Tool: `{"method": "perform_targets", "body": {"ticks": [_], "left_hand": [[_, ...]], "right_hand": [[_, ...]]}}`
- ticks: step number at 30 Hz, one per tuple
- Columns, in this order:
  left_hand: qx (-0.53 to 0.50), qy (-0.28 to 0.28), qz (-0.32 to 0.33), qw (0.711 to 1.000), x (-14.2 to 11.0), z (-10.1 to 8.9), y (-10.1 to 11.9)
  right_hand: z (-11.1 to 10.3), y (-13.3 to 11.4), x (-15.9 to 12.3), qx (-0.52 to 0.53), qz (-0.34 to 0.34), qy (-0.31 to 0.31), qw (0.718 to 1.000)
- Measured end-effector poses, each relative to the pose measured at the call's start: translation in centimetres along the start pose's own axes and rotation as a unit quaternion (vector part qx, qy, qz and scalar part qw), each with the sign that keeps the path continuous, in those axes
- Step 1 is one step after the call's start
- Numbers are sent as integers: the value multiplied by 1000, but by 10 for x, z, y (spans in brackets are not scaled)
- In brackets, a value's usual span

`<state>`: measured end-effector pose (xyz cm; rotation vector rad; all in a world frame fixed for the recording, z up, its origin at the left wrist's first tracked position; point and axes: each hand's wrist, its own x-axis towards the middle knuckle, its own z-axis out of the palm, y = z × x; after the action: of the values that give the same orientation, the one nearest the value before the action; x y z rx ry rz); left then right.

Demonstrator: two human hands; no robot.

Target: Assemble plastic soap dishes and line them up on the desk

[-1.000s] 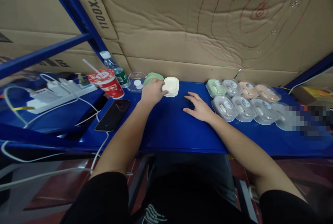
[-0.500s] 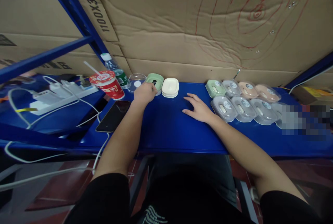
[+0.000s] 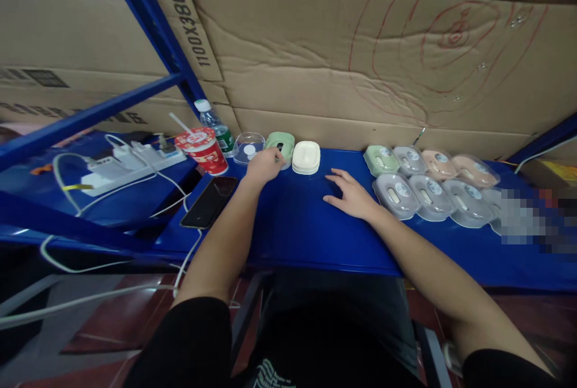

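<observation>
My left hand (image 3: 265, 167) reaches to the back of the blue table, its fingers curled closed at the near edge of a light green plastic box (image 3: 281, 139) with a dark slot in it. The fingertips partly hide that edge. Left of this box lies a clear plastic cover (image 3: 249, 143) with a white round patch. Just to the right stands a cream square box (image 3: 306, 155), in layers, touched by neither hand. My right hand (image 3: 351, 194) rests open over the table, fingers spread and holding nothing, between the cream box and the lidded boxes.
Two rows of clear-covered boxes (image 3: 431, 197), green, grey and pink, stand at right. At left are a red cup (image 3: 207, 155) with a straw, a water bottle (image 3: 222, 133), a phone (image 3: 209, 202) and a power strip (image 3: 135, 169) with cables. Cardboard (image 3: 293, 39) walls the back.
The whole view has shifted, so things sit a little further right and lower. Against the table, both hands stay about where they were, the left one at the green box.
</observation>
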<state>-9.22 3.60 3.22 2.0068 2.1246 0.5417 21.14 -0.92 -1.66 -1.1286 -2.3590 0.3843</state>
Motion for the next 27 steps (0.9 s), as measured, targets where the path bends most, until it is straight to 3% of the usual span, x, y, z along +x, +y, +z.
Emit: {"method": "perform_targets", "body": {"ticks": [4, 10, 14, 27], "left_hand": [[-9, -6, 5, 1000, 3, 4, -3], [-53, 39, 9, 998, 6, 4, -5], [-61, 20, 7, 998, 7, 6, -6], [15, 17, -22, 1000, 0, 1, 2]], "right_hand": [[0, 1, 0, -2, 2, 8, 1000], [-2, -1, 0, -6, 5, 1, 1000], [-2, -2, 0, -10, 3, -3, 1000], [-3, -3, 0, -23, 8, -16, 1000]]}}
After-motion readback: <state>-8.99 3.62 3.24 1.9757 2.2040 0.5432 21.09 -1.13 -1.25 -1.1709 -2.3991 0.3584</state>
